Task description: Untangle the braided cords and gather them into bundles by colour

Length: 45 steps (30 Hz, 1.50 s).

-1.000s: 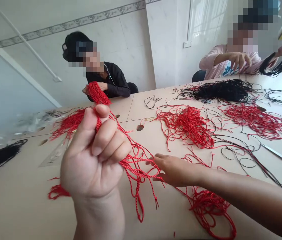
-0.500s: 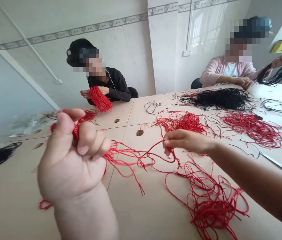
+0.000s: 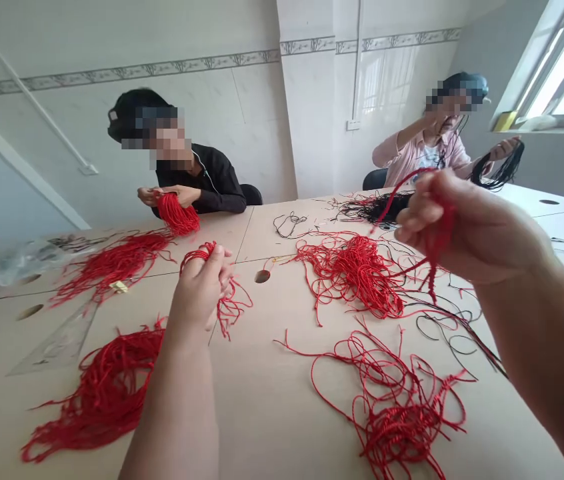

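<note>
Red braided cord point(image 3: 228, 308) hangs in a short tangle from the left hand point(image 3: 199, 287), and the strands that ran from hand to hand a moment ago no longer join them. The left hand is curled closed around that cord. The right hand point(image 3: 467, 223), now raised and well apart, has its fingers closed on separate red strands point(image 3: 432, 250), which dangle above a red cord heap point(image 3: 352, 280) on the pale table point(image 3: 272, 427). Another red cord heap point(image 3: 97, 393) lies near the left forearm, beside a clear triangular sheet point(image 3: 62, 340). A crumpled clear plastic bag point(image 3: 7, 263) sits at the far left; its contents are hard to make out. Opposite, a person in a black jacket point(image 3: 202, 180) holds a red bundle point(image 3: 177, 215), and a person in a pink jacket point(image 3: 417, 157) raises black cords point(image 3: 499, 167)
</note>
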Each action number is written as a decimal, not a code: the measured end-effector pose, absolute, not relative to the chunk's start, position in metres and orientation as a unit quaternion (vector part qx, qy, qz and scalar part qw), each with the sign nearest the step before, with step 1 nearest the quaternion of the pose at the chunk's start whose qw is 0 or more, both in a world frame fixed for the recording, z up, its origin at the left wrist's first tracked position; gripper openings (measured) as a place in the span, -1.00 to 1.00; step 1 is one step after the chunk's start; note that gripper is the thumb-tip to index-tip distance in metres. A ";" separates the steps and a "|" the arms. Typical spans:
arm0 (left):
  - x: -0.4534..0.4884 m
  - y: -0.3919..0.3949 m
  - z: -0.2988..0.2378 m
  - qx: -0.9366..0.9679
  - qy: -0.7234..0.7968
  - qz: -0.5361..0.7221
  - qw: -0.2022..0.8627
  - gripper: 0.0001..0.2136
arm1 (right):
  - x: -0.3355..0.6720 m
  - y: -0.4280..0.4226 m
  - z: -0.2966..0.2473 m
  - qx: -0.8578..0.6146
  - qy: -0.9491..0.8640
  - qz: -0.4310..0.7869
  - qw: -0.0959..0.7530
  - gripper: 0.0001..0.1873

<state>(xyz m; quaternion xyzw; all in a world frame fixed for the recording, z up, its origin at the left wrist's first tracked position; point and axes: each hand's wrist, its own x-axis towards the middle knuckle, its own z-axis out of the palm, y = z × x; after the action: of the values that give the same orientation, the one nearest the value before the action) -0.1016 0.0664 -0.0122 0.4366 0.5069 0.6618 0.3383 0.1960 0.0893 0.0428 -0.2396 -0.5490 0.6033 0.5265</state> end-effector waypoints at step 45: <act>-0.016 0.032 -0.009 0.339 0.342 0.559 0.675 -0.80 | 0.166 0.095 -0.025 -0.379 -0.760 0.403 0.341 -0.76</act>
<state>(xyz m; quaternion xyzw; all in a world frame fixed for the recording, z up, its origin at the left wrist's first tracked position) -0.0160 0.0317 -0.0095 0.3388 0.3419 0.5595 0.6748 0.1656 0.0946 -0.0246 -0.3794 -0.7598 0.4034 0.3408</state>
